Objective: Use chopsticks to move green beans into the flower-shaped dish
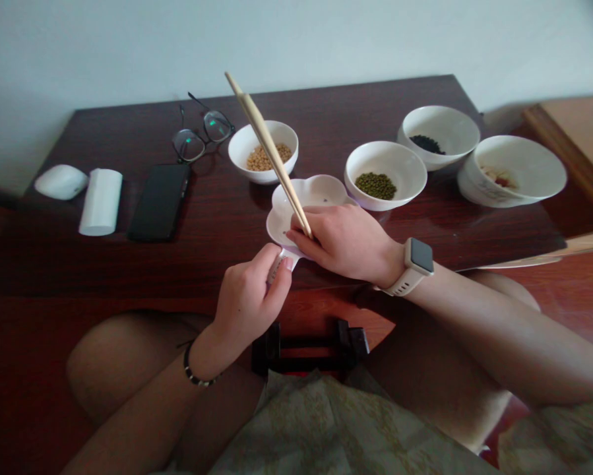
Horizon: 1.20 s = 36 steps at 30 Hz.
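With a beaded bracelet at the wrist, my left hand (249,293) pinches the short handle of a white flower-shaped dish (282,227). My right hand (348,237), wearing a watch, rests over the dish's right and near side and covers part of it. A pair of wooden chopsticks (266,138) is held in it, their thick ends pointing up and to the left. The fingertips and lower chopstick tips are hidden. Behind the dish stands a white bowl (237,158) of yellow beans; to the right is a white bowl (405,175) of green beans.
Farther right stand a bowl (452,125) with black beans and a patterned bowl (528,165) with pale and reddish bits. On the left lie eyeglasses (190,146), a black phone (158,203), a white cylinder (101,203) and a rounded white case (61,183). A wall rises behind the table.
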Motion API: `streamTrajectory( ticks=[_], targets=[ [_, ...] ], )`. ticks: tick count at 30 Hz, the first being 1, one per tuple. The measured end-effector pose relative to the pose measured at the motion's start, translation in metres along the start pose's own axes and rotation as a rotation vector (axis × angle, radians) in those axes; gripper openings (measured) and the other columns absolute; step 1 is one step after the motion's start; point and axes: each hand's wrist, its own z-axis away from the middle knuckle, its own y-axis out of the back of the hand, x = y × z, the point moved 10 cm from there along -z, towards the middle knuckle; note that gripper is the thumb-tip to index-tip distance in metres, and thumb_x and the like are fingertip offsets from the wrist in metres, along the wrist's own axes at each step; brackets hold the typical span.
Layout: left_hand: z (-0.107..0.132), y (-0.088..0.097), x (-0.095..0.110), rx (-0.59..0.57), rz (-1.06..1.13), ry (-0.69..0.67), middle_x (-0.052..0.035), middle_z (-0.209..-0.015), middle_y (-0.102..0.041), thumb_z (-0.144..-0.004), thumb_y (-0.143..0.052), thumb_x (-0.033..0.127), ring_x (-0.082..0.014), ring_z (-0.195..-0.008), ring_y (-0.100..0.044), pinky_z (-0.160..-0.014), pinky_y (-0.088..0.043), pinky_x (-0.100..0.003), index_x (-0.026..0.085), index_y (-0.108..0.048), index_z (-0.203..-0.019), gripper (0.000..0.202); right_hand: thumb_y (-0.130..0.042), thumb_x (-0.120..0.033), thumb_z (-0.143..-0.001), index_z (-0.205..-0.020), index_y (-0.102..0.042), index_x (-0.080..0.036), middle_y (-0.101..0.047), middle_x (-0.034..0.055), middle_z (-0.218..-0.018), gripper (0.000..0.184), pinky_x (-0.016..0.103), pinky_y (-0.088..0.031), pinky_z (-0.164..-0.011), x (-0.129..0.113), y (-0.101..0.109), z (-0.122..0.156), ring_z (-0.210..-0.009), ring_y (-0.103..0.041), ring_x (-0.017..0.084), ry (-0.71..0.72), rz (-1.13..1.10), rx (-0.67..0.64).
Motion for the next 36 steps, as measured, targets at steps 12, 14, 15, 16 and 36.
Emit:
streamTrajectory(
  ticks=[12, 14, 15, 16, 36],
  targets=[
    [-0.0007, -0.0002, 0.0019, -0.004, -0.002, -0.015, 0.0026, -0.064, -0.058, -0.106, -0.048, 0.029, -0.0133, -0.053, -0.052, -0.055, -0.031, -0.028, 0.021, -0.056, -0.087, 0.023, -0.039, -0.043, -0.111, -0.105, -0.071, -0.018, -0.075, 0.0091, -0.096, 0.041, 0.035, -0.026, -0.066, -0.0001, 0.0003, 0.0004, -0.077, -0.061, 0.021, 0.000, 0.002, 0.008],
    [-0.0008, -0.0001, 0.0021, -0.005, -0.008, -0.014, 0.0025, -0.065, -0.058, -0.106, -0.048, 0.028, -0.0132, -0.053, -0.052, -0.055, -0.031, -0.028, 0.021, -0.057, -0.087, 0.022, -0.040, -0.042, -0.111, -0.105, -0.071, -0.018, -0.075, 0.0088, -0.096, 0.040, 0.035, -0.027, -0.066, -0.0004, 0.0005, 0.0004, -0.077, -0.061, 0.021, 0.004, 0.000, 0.013],
    [-0.0008, 0.0000, 0.0022, -0.005, -0.010, -0.013, 0.0024, -0.065, -0.058, -0.106, -0.048, 0.028, -0.0131, -0.053, -0.051, -0.055, -0.031, -0.028, 0.021, -0.057, -0.087, 0.022, -0.040, -0.042, -0.111, -0.105, -0.071, -0.018, -0.075, 0.0089, -0.096, 0.040, 0.035, -0.027, -0.066, -0.0003, 0.0004, 0.0004, -0.077, -0.061, 0.021, 0.003, 0.001, 0.012],
    [-0.0008, -0.0001, 0.0021, -0.007, -0.012, -0.011, 0.0024, -0.066, -0.058, -0.105, -0.048, 0.028, -0.0131, -0.054, -0.052, -0.056, -0.031, -0.028, 0.021, -0.057, -0.087, 0.021, -0.040, -0.042, -0.111, -0.105, -0.071, -0.018, -0.075, 0.0091, -0.096, 0.040, 0.035, -0.027, -0.066, -0.0001, 0.0002, 0.0003, -0.077, -0.062, 0.021, 0.000, 0.003, 0.009],
    [-0.0002, -0.0021, -0.0014, -0.010, -0.008, 0.020, 0.0020, -0.062, -0.060, -0.105, -0.050, 0.029, -0.0136, -0.052, -0.054, -0.054, -0.034, -0.028, 0.021, -0.059, -0.087, 0.022, -0.040, -0.045, -0.111, -0.109, -0.071, -0.017, -0.074, 0.0105, -0.102, 0.042, 0.035, -0.036, -0.073, 0.0019, -0.0021, 0.0000, -0.088, -0.066, 0.026, -0.044, 0.005, -0.039]
  ],
)
